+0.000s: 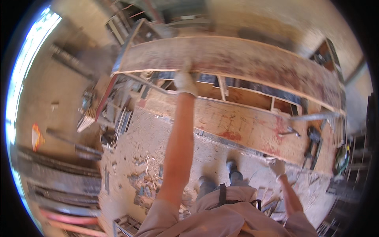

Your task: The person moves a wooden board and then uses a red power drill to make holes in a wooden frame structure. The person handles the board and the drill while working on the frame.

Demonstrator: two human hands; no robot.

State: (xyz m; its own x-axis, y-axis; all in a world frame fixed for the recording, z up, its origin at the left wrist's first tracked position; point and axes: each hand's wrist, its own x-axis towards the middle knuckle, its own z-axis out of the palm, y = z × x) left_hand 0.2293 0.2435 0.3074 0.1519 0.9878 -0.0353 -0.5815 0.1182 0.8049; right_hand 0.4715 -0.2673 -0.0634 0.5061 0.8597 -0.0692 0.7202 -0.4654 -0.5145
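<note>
My left hand [184, 82], in a pale work glove, reaches forward to the near edge of a long wooden panel [237, 59]. Its fingers look stretched out over the panel's surface, though motion blurs them. Slim wooden strips edge the panel, and its face is stained reddish. My right hand [277, 167], also gloved, hangs lower at the right, close to the front edge of a low plywood board [233, 122]. Its fingers are curled closed; whatever they hold is too small to name. On that board lies a hammer [290, 132], apart from my right hand.
A black tool [314, 135] lies on the board's right end. Beneath the panel, wooden cross-pieces [222, 87] form open compartments. Wood scraps [147, 177] litter the floor near my feet. Stacked boards [63, 185] stand at the left, and a small wooden frame [128, 226] at the lower left.
</note>
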